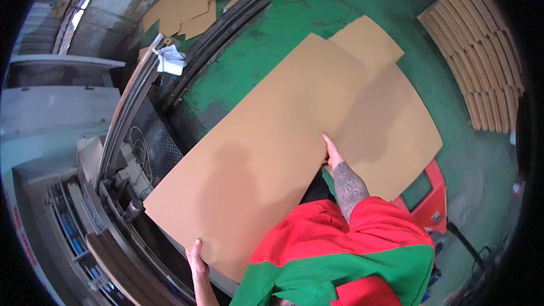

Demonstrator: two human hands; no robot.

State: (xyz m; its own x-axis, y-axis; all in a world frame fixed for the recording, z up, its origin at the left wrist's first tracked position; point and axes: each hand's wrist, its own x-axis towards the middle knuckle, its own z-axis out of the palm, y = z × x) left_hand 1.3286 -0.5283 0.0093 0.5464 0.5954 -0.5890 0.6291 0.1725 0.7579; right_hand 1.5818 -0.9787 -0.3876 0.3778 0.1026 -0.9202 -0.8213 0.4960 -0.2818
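Observation:
A large flat brown cardboard sheet [255, 130] stretches slantwise in front of me, from the machine at the left to the far middle. My left hand [197, 259] holds its near left edge, the thumb on top and the fingers hidden underneath. On the sheet's right edge, near my body, my right hand [332, 152] is closed, its thumb lying along the top. Under and beyond this sheet, to the right, lie more cardboard sheets [399, 130], partly covered by it. My shadow falls across the held sheet.
A machine with a long metal rail [122, 110] stands at the left, a crumpled white paper [170, 60] on its end. Dark beams [212, 42] and loose cardboard [195, 0] lie farther off. Stacked folded cardboard [476, 51] stands right. A red metal frame [430, 207] shows beside me.

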